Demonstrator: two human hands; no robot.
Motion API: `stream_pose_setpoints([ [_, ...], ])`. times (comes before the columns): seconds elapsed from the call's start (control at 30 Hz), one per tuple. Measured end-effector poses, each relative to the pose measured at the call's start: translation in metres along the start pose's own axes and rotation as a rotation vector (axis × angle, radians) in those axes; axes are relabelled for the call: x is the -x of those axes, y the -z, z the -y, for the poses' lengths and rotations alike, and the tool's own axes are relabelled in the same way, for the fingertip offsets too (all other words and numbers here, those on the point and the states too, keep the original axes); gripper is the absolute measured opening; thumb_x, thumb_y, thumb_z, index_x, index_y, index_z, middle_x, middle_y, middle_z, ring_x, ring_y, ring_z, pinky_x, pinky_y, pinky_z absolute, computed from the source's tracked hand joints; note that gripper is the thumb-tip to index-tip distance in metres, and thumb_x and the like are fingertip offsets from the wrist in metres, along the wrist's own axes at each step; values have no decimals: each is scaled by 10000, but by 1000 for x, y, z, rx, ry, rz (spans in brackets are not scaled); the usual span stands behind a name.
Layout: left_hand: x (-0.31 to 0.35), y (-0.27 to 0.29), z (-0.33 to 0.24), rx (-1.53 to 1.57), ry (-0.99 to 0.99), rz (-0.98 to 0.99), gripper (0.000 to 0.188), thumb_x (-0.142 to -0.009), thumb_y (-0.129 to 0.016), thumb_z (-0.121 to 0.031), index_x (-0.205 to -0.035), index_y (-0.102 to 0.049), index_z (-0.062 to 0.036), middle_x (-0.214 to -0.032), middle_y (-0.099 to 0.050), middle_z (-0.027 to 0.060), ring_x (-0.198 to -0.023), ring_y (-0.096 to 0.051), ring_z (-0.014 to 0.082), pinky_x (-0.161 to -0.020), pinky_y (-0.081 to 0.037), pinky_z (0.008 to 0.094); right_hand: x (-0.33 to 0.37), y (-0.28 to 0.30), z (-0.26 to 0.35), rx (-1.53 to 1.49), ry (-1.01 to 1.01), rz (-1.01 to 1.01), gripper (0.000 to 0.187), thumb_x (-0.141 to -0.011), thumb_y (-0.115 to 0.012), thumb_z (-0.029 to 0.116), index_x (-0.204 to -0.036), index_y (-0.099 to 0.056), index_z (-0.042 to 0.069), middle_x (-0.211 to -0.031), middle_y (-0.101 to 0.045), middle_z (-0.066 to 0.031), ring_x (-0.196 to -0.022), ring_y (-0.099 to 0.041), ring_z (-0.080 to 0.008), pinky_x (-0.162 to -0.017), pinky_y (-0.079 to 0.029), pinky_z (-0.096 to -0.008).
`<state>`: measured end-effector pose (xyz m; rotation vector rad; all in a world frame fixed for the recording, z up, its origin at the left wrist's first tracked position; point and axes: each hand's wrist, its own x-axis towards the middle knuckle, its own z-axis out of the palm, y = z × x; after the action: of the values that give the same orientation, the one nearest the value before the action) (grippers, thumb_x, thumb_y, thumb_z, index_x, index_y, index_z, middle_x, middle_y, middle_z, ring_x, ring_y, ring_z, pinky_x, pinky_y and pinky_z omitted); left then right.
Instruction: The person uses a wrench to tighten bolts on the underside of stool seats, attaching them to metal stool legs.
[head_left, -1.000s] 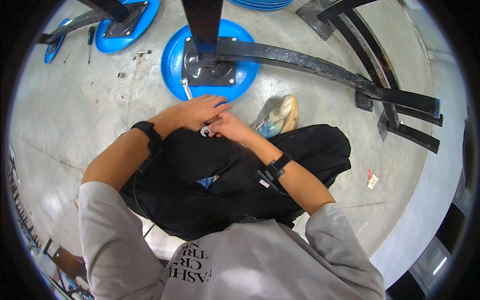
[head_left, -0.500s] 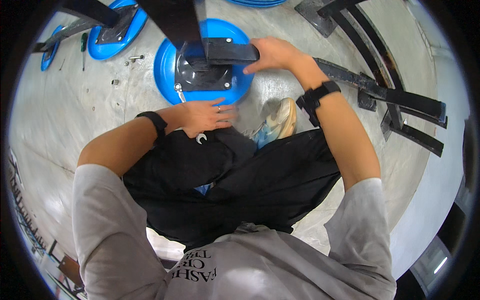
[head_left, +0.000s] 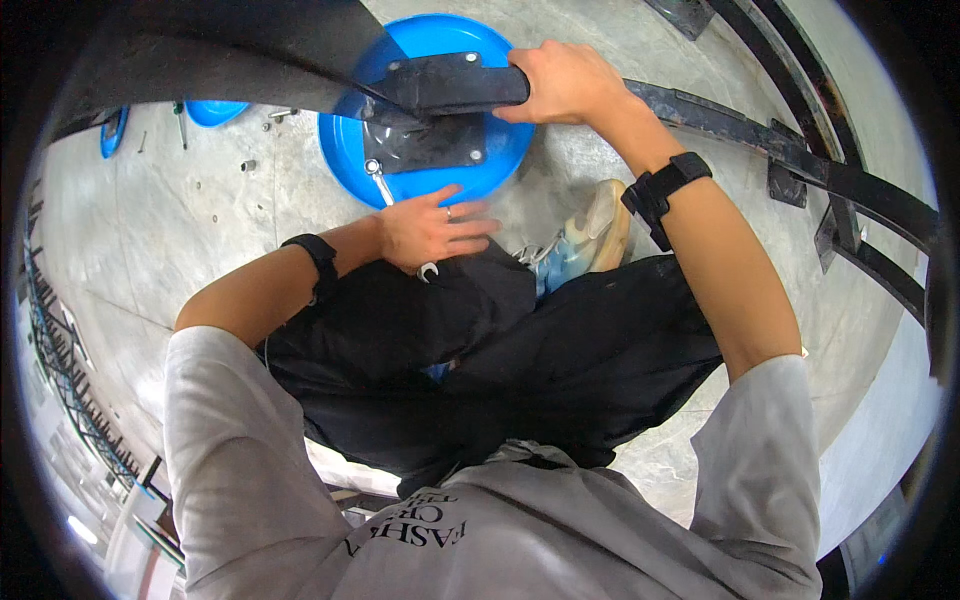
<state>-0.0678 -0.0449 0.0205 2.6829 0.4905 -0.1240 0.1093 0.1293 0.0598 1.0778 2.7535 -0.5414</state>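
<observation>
A combination wrench (head_left: 380, 186) has its ring end over a corner bolt of the black plate (head_left: 437, 147), which lies on a round blue disc base (head_left: 335, 160). My left hand (head_left: 422, 232) lies across the wrench's middle with fingers stretched and spread, not wrapped around it. The wrench's open jaw shows below the palm, above my trousers. My right hand (head_left: 568, 84) is closed around the end of a short black metal bar (head_left: 475, 90) that juts out over the plate. A broad black post (head_left: 230, 55) rises from the plate and hides its upper left part.
Left on the floor lie a small metal socket (head_left: 248, 165), a green-handled screwdriver (head_left: 180, 125) and small hardware (head_left: 283, 113). Another blue base (head_left: 215, 112) shows partly beyond the post. Black curved metal frames (head_left: 800, 150) stand at the right. My shoe (head_left: 585, 240) is beside the disc.
My view has shifted, so the disc and hands appear further right and the post covers more at the upper left. Both hands keep their places on the wrench and bar.
</observation>
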Motion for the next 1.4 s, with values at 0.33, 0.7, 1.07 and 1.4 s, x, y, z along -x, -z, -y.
stream_pose_setpoints([
  [0.33, -2, 4, -2, 134, 154, 83, 689, -591, -655, -221, -1221, -421, -71, -1380, -209, 146, -1275, -197, 314, -1011, -187, 498, 3, 4, 5, 20, -23, -5, 511, -612, -615, 504, -862, -628, 59, -809, -619, -169, -777, -605, -325, -710, -481, -396],
  [0.7, 1, -5, 1, 187, 172, 70, 759, -582, -618, -169, -1260, -327, 6, -1397, -122, 203, -1294, -171, 292, -1027, -214, 420, 3, 6, 7, 58, -20, 10, 535, -613, -610, 524, -869, -628, 54, -811, -619, -166, -776, -607, -315, -702, -483, -393],
  [1.07, 4, -8, 4, 364, 243, 24, 685, -581, -558, -90, -1227, -365, 28, -1387, -140, 216, -1257, -260, 312, -997, -297, 365, 3, 3, 7, 62, -16, -46, 504, -617, -613, 515, -851, -631, 69, -771, -620, -160, -737, -612, -316, -668, -487, -391],
  [1.4, 7, -26, 11, 283, 167, -130, 560, -595, -588, -116, -1124, -465, 21, -1388, -163, 185, -1217, -343, 270, -809, -470, 339, 3, -2, 6, 64, -11, -97, 527, -592, -629, 498, -916, -622, 81, -699, -618, -149, -677, -610, -308, -623, -488, -386],
])
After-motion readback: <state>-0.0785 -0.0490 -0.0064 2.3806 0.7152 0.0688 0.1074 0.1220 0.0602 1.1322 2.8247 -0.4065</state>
